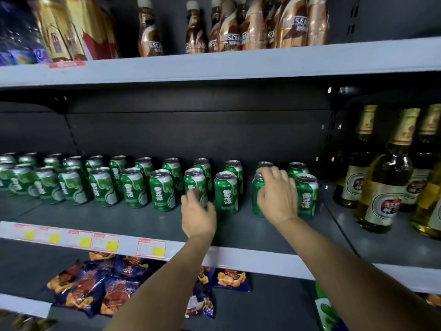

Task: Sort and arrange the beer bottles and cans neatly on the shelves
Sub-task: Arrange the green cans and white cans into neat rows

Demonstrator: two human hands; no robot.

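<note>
Several green beer cans stand in two rows on the middle shelf. My right hand grips a front-row can from above and the side, between one can on its left and another on its right. My left hand curls its fingers round the base of another front-row can. Tall beer bottles with gold foil necks stand to the right on the same shelf.
The upper shelf carries brown coffee bottles and gold packs. Snack bags lie on the lower shelf. Price tags line the middle shelf's front edge. A bare strip of shelf runs in front of the cans.
</note>
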